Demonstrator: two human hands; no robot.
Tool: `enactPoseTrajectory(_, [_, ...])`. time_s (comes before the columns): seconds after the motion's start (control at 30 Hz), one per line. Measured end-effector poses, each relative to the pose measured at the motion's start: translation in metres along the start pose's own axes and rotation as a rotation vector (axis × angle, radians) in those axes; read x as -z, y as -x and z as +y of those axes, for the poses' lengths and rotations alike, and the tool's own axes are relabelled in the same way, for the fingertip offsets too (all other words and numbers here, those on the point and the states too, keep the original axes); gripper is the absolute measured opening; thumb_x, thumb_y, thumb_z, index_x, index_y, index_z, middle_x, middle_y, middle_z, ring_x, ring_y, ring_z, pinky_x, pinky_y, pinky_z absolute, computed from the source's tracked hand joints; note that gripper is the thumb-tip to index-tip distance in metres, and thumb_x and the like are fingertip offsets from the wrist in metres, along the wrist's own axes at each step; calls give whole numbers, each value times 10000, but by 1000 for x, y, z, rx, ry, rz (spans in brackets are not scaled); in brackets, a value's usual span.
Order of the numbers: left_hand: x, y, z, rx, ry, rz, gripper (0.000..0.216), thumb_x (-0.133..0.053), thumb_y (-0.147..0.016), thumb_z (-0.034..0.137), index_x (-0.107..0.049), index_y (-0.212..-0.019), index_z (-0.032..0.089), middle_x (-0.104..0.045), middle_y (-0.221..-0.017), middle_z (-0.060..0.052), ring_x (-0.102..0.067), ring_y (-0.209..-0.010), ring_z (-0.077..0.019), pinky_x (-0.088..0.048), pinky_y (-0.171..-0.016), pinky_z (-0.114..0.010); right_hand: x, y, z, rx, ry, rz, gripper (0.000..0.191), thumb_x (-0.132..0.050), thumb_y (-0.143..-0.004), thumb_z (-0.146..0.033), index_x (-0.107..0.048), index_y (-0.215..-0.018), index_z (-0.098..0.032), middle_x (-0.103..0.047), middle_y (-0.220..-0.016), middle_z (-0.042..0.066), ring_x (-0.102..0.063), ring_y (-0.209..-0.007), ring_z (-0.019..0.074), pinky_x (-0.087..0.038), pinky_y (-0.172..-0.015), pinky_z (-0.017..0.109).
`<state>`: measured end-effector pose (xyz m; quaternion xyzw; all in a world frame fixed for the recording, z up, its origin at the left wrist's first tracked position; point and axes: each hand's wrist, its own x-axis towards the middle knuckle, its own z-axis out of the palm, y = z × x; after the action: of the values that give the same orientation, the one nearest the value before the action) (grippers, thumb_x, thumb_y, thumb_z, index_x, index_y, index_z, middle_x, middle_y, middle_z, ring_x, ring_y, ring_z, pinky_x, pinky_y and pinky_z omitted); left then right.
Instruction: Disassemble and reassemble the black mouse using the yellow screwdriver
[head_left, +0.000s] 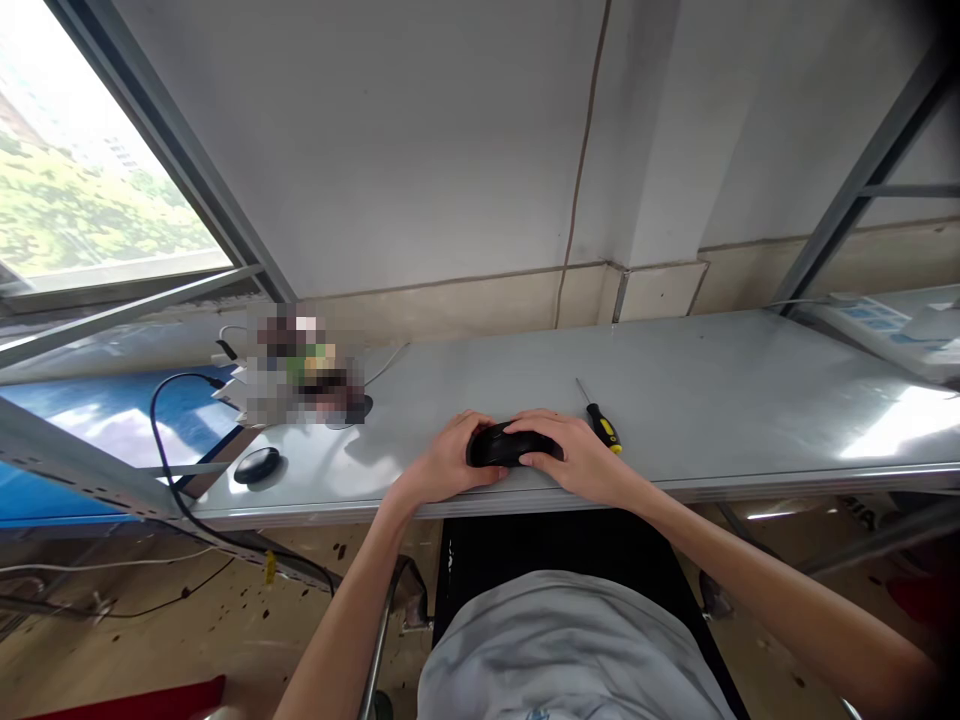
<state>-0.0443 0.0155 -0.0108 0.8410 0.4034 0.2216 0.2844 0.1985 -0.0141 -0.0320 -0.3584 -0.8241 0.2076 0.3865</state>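
Observation:
Both of my hands are on a glossy black computer mouse [504, 446] close to the front edge of the grey table. My left hand [452, 455] grips its left end, fingers curled over the far side and thumb along the near side. Around the right end, my right hand [562, 450] has its fingers over the top and its thumb at the near side. The mouse's underside is hidden. Just right of my right hand lies a screwdriver [603, 426] with a black and yellow handle, its shaft pointing away from me.
A second dark, rounded object like a mouse [257, 465] lies at the table's left. Behind it is a pixelated cluster [304, 370]. A black cable [155, 420] loops over the left edge near a metal frame post [82, 455]. A white item [892, 325] stands far right.

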Motion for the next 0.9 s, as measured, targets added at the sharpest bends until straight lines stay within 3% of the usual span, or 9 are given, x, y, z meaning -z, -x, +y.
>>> enactPoseTrajectory(0.23, [1,2,4,12,95,37,639,-863,-745,460,-583,-1265,215,-632,-1257,-90,-599,-1176,-294,-493,-989,-418,1,0,-2,11,2,30,351,-639,-962,-167,-646,-1298,-269,-666,-1355,62,-625,-1251,246,-481,-1104,437])
enactPoseTrajectory(0.43, [2,-1,2,-46,193,245,536,-787,-853,436,-589,-1299,215,-638,-1282,-86,-607,-1156,-250,-494,-924,-356,5,-4,-14,16,61,159,358,-606,-979,-200,-582,-1329,-270,-608,-1367,87,-602,-1251,249,-484,-1085,438])
enactPoseTrajectory(0.53, [4,-9,11,-43,238,322,628,-805,-845,427,-547,-1381,226,-677,-1172,-74,-640,-1067,-229,-505,-844,-327,17,-11,-21,-27,151,136,427,-626,-945,-196,-536,-1357,-265,-576,-1355,104,-604,-1215,266,-492,-1051,450])
enactPoseTrajectory(0.63, [6,-26,28,2,327,357,687,-809,-845,399,-499,-1433,226,-685,-1135,-80,-676,-989,-215,-543,-805,-320,35,-23,-20,-89,237,99,477,-657,-928,-261,-510,-1381,-288,-581,-1335,98,-602,-1189,295,-494,-1008,471])
enactPoseTrajectory(0.77, [5,-65,42,117,490,354,609,-814,-846,350,-543,-1363,178,-641,-1280,-138,-723,-830,-179,-613,-781,-350,55,-42,-6,-176,306,49,493,-696,-905,-416,-516,-1344,-283,-604,-1233,101,-631,-1026,297,-515,-854,436])
enactPoseTrajectory(0.9, [6,-110,32,225,682,221,460,-811,-850,222,-591,-1235,97,-667,-1236,-168,-722,-739,-149,-641,-803,-361,63,-52,21,-230,384,-6,498,-661,-912,-488,-515,-1313,-232,-614,-1169,126,-620,-1028,317,-505,-827,427])
